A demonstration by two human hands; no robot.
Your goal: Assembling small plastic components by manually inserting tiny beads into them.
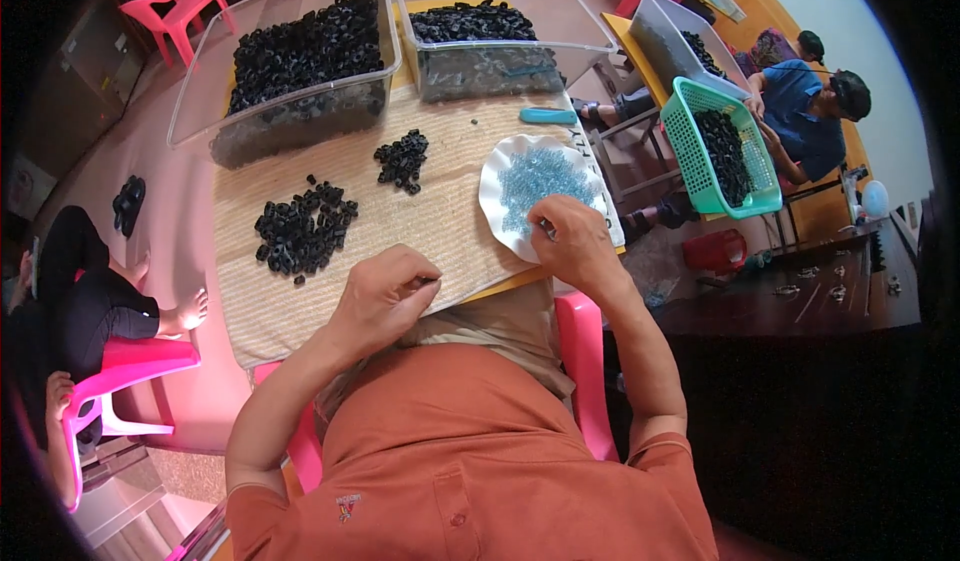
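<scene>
My left hand (385,296) is closed at the near edge of the table, thumb and fingers pressed together. Something small and dark shows at its fingertips, too small to name. My right hand (578,241) reaches over the near rim of a white wavy-edged plate (491,193), its fingers curled in a pinch. What they hold, if anything, is hidden. Many small clear bluish pieces (540,179) lie on the plate. On the striped mat (420,226), a larger pile of small black parts (303,229) lies to the left, with a smaller pile (402,161) nearer the middle.
Two clear bins (185,111) (570,58) of black parts stand at the far side. A blue-handled tool (548,116) lies beyond the plate. At right, a green basket (708,204) stands near a co-worker in blue (805,121). Another person (85,281) sits at left by a pink chair (135,366).
</scene>
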